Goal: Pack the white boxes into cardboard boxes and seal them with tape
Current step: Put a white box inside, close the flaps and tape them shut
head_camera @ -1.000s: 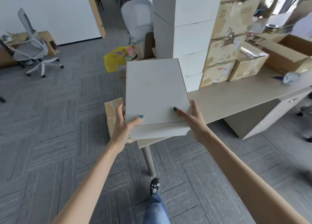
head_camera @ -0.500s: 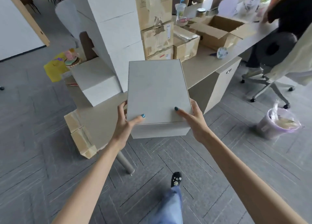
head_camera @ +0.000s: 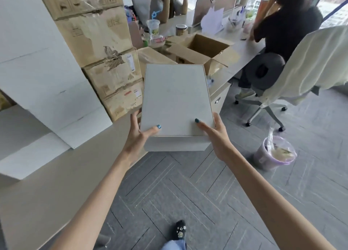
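Note:
I carry a flat white box point(head_camera: 176, 101) level in front of me, above the floor beside the table. My left hand point(head_camera: 138, 136) grips its near left corner, thumb on the lid and fingers underneath. My right hand point(head_camera: 214, 135) grips the near right corner the same way. Just beyond the box, an open cardboard box point(head_camera: 202, 51) stands on the table with its flaps spread. More white boxes point(head_camera: 43, 84) are stacked on the table at the left.
Worn sealed cardboard cartons point(head_camera: 105, 57) are piled between the white stack and the open box. The table point(head_camera: 47, 189) runs along the left. Two people sit at the desk behind, one on a wheeled chair point(head_camera: 301, 74). A lined bin point(head_camera: 275, 152) stands on the floor at right.
I have walked along the table with the box. The view swung right, and the open cardboard box and seated people are much closer. Both hands hold the box as before.

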`<state>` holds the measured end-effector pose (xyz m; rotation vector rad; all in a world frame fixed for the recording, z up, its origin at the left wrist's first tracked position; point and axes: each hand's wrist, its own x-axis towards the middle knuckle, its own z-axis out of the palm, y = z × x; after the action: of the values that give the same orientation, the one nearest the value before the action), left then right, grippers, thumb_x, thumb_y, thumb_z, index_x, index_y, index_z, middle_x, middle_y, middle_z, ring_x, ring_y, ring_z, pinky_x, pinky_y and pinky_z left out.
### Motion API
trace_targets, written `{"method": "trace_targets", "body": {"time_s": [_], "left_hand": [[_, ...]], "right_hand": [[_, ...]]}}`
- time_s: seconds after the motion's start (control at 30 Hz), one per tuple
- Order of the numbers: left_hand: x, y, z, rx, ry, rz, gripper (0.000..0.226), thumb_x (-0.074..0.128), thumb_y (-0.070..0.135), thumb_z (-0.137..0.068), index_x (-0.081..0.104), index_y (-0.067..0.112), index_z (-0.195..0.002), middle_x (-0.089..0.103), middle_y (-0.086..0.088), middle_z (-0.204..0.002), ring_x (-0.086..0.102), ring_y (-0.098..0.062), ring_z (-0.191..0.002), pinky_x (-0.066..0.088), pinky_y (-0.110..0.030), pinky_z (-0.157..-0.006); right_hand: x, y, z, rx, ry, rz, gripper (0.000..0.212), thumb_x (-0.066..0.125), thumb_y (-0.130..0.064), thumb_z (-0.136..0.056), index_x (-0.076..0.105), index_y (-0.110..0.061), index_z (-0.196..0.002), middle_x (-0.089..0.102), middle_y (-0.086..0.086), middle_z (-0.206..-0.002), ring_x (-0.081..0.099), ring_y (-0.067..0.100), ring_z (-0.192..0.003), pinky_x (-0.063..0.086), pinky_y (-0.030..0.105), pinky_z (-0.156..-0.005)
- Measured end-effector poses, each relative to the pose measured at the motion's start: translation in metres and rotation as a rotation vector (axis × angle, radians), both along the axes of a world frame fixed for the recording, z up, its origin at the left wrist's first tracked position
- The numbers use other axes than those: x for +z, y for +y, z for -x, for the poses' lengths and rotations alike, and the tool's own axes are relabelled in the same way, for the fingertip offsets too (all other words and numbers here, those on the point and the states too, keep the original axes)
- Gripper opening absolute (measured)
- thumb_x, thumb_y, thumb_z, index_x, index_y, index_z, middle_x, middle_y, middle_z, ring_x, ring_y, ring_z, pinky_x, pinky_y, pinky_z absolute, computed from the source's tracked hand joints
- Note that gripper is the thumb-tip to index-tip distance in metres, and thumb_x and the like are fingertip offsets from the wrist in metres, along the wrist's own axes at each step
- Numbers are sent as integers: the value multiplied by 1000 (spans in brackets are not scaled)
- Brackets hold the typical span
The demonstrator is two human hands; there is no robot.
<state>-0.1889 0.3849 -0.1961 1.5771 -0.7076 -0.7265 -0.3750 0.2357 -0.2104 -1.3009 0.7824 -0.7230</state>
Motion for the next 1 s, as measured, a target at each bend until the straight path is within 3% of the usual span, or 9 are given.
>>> {"method": "trace_targets", "body": {"time_s": [0.27, 0.4, 0.53, 0.63, 0.73, 0.8, 0.9, 1.0], "left_hand": [[20, -168, -16, -42, -16, 21, 73, 71, 25, -74, 33, 30, -136, 52, 14, -131, 58, 11, -106, 43, -12, -82], [20, -267, -14, -2, -17, 40, 69, 75, 19, -80, 34, 34, -134, 52, 15, -133, 58, 8, -109, 44, -7, -79], [14, -360, -1, 83, -20, 55, 66, 71, 8, -87, 34, 29, -136, 53, 15, -132, 59, 12, -105, 44, -2, -75], [13, -421, 5, 161, -10, 51, 67, 75, 15, -82, 35, 32, -133, 56, 8, -133, 59, 3, -111, 45, -8, -80], [18, -470, 2, 224, 11, 37, 66, 73, 12, -86, 32, 33, -133, 55, 5, -136, 58, 4, -110, 43, -9, -80], [23, -496, -4, 258, 18, 29, 72, 75, 21, -78, 31, 35, -133, 55, 6, -134, 58, 4, -109, 45, -9, -79], [25, -532, -19, 318, 23, 18, 75, 71, 31, -71, 31, 34, -134, 55, 5, -134, 58, -2, -113, 45, -17, -86], [23, -566, -39, 359, 36, 22, 74, 72, 31, -72, 31, 35, -134, 57, 7, -132, 60, -4, -112, 47, -29, -98]], "right_hand": [[13, -163, -13, -43, -49, -16, 57, 70, -18, -89, 43, -20, -139, 62, -5, -124, 62, 12, -112, 54, 18, -79], [16, -267, -17, -7, -43, -13, 65, 76, -29, -81, 44, -22, -137, 60, -2, -129, 61, 13, -114, 54, 23, -83], [19, -376, -17, 55, -9, 15, 55, 74, -22, -86, 47, -25, -134, 63, -3, -124, 62, 15, -112, 53, 31, -89], [23, -452, -23, 123, 25, 22, 52, 75, -24, -85, 50, -26, -131, 66, -2, -120, 64, 16, -110, 53, 40, -95], [27, -514, -38, 192, 52, 29, 48, 75, -26, -85, 52, -25, -128, 66, -1, -120, 65, 19, -109, 52, 46, -97], [28, -546, -53, 233, 52, 26, 51, 76, -27, -84, 52, -24, -128, 65, 0, -121, 65, 20, -110, 52, 48, -97], [28, -591, -82, 287, 33, 13, 58, 79, -30, -79, 52, -23, -129, 66, 1, -121, 65, 21, -110, 52, 47, -96], [32, -632, -112, 346, 39, 35, 66, 77, -36, -72, 51, -23, -131, 65, 0, -123, 65, 17, -108, 54, 38, -93]]}}
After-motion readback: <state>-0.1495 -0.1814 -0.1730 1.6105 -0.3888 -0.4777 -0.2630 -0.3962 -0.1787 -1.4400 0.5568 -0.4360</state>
